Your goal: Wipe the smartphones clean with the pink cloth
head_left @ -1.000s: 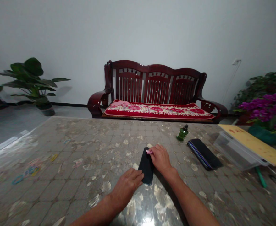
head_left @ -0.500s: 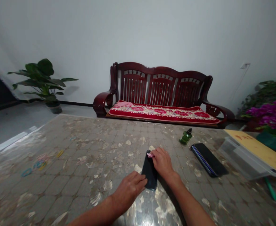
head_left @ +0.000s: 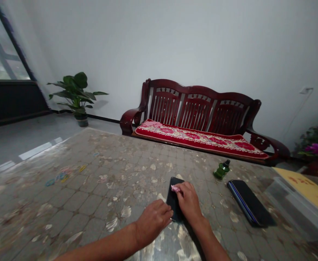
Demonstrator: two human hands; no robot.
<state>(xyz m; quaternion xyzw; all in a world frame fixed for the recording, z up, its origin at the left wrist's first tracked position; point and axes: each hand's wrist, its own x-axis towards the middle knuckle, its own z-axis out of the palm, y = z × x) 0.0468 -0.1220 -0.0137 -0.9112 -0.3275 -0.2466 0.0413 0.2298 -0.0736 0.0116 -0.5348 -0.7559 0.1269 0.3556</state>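
Observation:
A black smartphone (head_left: 172, 198) lies flat on the table in front of me, its dark face up. My left hand (head_left: 155, 217) grips its lower left edge, fingers bent together at the side. Over the right side of the phone, my right hand (head_left: 188, 203) pinches a small crumpled pink cloth (head_left: 175, 189) and presses it against the upper part of the screen. Part of the phone's right side is hidden under that hand.
To the right stand a green spray bottle (head_left: 221, 170), a stack of phones (head_left: 250, 203) and a clear plastic box (head_left: 297, 206) with a yellow board (head_left: 308, 188) on top. Colourful bands (head_left: 62, 176) lie on the patterned tabletop (head_left: 93, 203) at left. Beyond is a wooden bench (head_left: 197, 105).
My view has turned a little to the left. The right hand has slid the pink cloth from the phone's top edge slightly down the screen. My left hand stays at the lower left edge.

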